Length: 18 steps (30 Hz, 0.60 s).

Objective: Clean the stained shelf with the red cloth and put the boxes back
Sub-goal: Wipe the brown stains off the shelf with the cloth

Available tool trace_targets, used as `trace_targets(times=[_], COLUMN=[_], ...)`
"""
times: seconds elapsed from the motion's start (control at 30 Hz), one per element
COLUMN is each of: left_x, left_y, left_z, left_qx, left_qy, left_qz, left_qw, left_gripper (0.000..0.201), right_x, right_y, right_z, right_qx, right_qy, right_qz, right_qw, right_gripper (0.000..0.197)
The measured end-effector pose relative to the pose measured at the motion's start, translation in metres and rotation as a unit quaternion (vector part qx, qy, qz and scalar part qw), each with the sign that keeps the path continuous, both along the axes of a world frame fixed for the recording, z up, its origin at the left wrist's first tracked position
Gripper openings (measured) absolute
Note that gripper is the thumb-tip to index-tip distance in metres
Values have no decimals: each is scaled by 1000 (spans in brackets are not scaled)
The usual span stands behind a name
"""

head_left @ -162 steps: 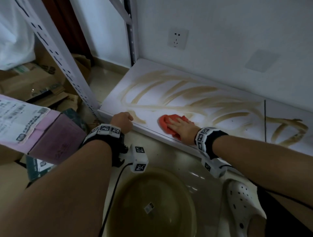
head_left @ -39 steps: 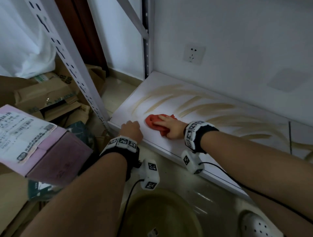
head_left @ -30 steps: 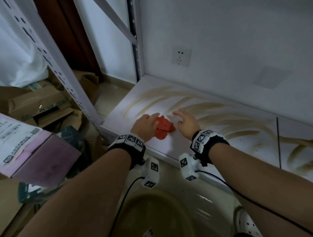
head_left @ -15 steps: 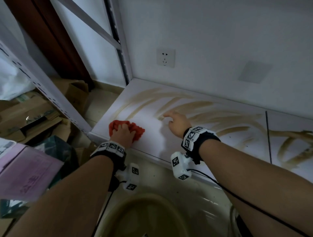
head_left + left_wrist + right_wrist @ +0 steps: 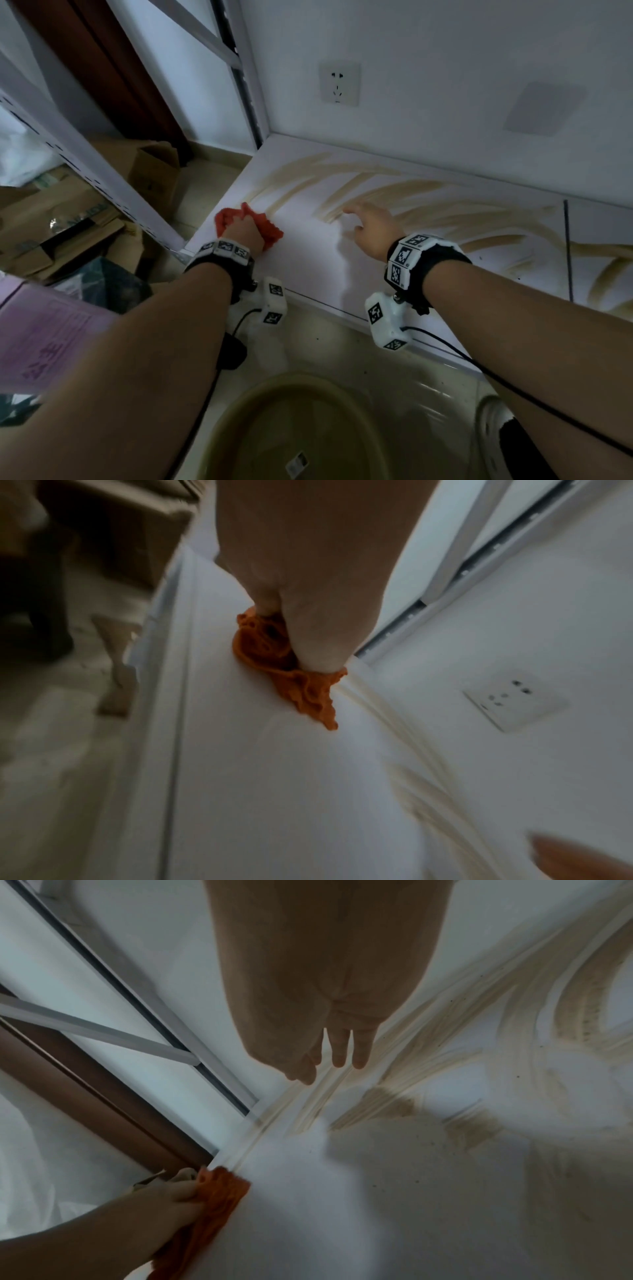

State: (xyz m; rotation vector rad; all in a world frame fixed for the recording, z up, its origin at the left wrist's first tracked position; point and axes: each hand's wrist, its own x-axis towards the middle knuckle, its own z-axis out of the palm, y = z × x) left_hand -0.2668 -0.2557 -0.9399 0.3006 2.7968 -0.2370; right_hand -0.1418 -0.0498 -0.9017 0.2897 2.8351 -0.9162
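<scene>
- On the white shelf [image 5: 308, 260], near its front left corner, I see my left hand [image 5: 241, 230] with fingers curled around the bunched red cloth [image 5: 270, 229], pressing it against the board
- My right hand [image 5: 371, 224] is to the right of the cloth and apart from it, fingers straight and holding nothing, over the tan streaks [image 5: 428, 209] that cover the back and right of the shelf
- A pink box [image 5: 44, 339] sits off the shelf at my left, and a round basin [image 5: 239, 418] sits on the floor below my arms
</scene>
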Motion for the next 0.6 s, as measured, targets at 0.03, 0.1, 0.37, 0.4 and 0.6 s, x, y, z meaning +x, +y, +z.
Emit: trace_targets(times=[0.03,0.1,0.37,0.4,0.6], left_x=[2,18,33,31,7], left_y=[7,20,-22,-26,-15], left_z=[-4,-7,-3,1,15], left_qx=[-2,30,63,56,97], left_qy=[-7,-26,-7,-2,-12], left_qz=[-36,-81,-62,-41,81], left_qw=[999,996,996,998,992], left_gripper=[69,63,45,45,61], right_x=[-1,-5,-14,-13,-10], right_y=[-1,-4,-23,-23,-10], right_z=[0,0,3,2,-7], right_qx=[-1,-3,-28,-26,1], right_qy=[-1,4,12,9,-15], right_qz=[-4,-15,-8,-4,7], right_qw=[1000,1000,999,1000,1000], right_gripper=[46,43,43,43,43])
